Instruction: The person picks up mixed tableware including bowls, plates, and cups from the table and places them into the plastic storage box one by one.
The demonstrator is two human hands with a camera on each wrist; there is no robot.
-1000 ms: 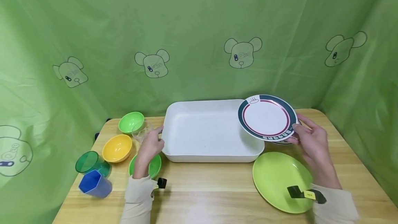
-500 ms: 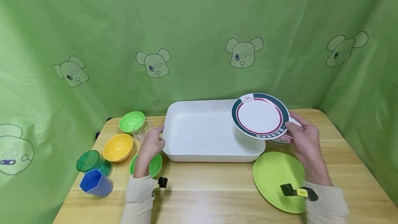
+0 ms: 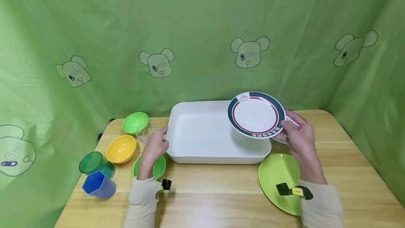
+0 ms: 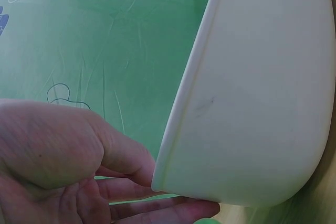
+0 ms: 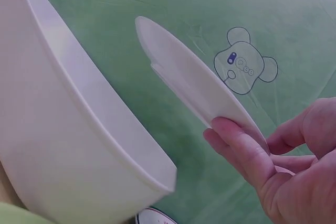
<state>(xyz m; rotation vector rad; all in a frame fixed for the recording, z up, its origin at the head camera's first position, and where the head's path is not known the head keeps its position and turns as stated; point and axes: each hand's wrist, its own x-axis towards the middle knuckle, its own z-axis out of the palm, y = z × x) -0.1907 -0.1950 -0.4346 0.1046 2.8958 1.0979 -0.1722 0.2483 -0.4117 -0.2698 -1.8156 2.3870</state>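
My right hand (image 3: 299, 133) pinches a white plate (image 3: 255, 114) by its right edge, thumb on top and fingers beneath. The plate has a dark green band and a red ring; it is held tilted above the right part of a white rectangular tub (image 3: 202, 160). In the right wrist view the plate (image 5: 194, 72) shows its underside, apart from the tub (image 5: 68, 129). At the tub's left side, my left hand (image 3: 155, 145) holds the rim. The left wrist view shows the thumb and fingers of that hand (image 4: 84, 161) at the tub's edge (image 4: 252, 93).
Left of the tub are green bowls (image 3: 135, 122), a yellow bowl (image 3: 121, 149), a clear cup (image 3: 143, 134), a green cup (image 3: 95, 164) and a blue cup (image 3: 99, 185). At right lie a lime plate (image 3: 278, 178) and another rimmed plate (image 3: 280, 140), partly hidden.
My right hand has carried the white plate leftward and slightly up, further over the tub. The left hand stays at the tub's rim.
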